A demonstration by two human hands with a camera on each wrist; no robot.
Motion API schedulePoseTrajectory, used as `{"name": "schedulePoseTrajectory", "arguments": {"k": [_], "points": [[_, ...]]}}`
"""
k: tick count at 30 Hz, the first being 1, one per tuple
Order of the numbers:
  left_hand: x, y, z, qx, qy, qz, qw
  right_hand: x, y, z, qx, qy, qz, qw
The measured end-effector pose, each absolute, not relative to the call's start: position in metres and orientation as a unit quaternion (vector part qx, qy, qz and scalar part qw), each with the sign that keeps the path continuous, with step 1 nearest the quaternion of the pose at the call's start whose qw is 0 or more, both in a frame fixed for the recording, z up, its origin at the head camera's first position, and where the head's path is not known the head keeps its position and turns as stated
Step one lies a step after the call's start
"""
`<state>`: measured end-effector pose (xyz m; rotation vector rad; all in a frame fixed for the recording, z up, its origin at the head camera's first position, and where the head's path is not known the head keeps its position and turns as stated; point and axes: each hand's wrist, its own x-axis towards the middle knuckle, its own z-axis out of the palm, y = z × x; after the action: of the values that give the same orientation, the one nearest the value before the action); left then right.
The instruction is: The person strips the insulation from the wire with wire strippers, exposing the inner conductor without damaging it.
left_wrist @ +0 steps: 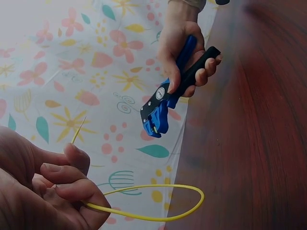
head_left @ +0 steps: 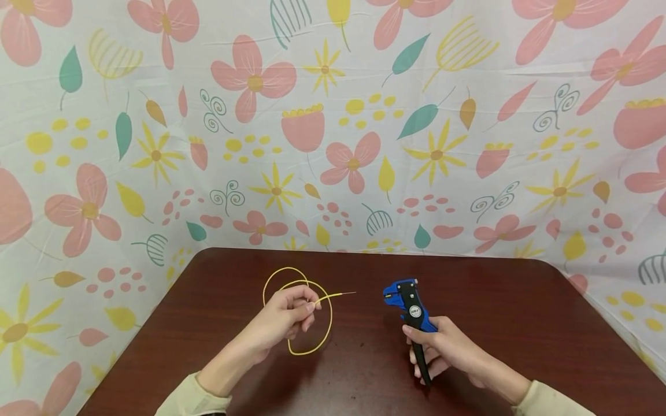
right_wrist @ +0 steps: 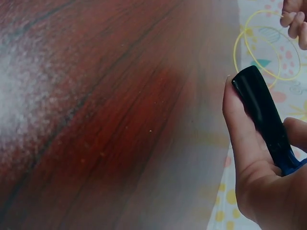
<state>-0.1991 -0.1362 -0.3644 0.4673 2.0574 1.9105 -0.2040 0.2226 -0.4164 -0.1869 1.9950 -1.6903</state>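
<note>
Between the thumb and fingers of my left hand (head_left: 291, 312) is a yellow wire (head_left: 331, 318), pinched near one end. That end points right and shows a thin bare tip (head_left: 350, 293). The rest of the wire hangs in loose loops around the hand. To the right, my right hand (head_left: 450, 346) grips a blue and black wire stripper (head_left: 411, 297) by its handles, its head upward and apart from the wire. A small yellow bit (left_wrist: 155, 130) shows in the tool's mouth in the left wrist view. Fingers and thumb wrap the black handle (right_wrist: 261, 105) in the right wrist view.
Both hands are above a dark reddish-brown table (head_left: 218, 277) with rounded far corners. A white cloth (head_left: 333, 219) printed with flowers and leaves hangs behind it and along the sides. A few tiny specks lie on the tabletop.
</note>
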Motion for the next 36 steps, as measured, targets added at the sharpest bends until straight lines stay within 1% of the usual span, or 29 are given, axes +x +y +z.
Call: {"name": "schedulePoseTrajectory", "arguments": {"k": [12, 25, 30, 36], "points": [[-0.1987, -0.1366, -0.3648, 0.162, 0.714, 0.665, 0.148, -0.2049, 0.2258, -0.4099, -0.068, 0.711, -0.635, 0.294], [-0.1996, -0.1363, -0.3657, 0.164, 0.716, 0.662, 0.147, -0.1988, 0.2211, -0.4119, -0.056, 0.759, -0.59, 0.271], [-0.1996, -0.1361, -0.3652, 0.164, 0.716, 0.662, 0.147, -0.1959, 0.2191, -0.4116, -0.075, 0.758, -0.585, 0.278], [-0.1996, -0.1349, -0.3646, 0.164, 0.717, 0.661, 0.15, -0.1975, 0.2205, -0.4096, -0.104, 0.721, -0.613, 0.304]]}}
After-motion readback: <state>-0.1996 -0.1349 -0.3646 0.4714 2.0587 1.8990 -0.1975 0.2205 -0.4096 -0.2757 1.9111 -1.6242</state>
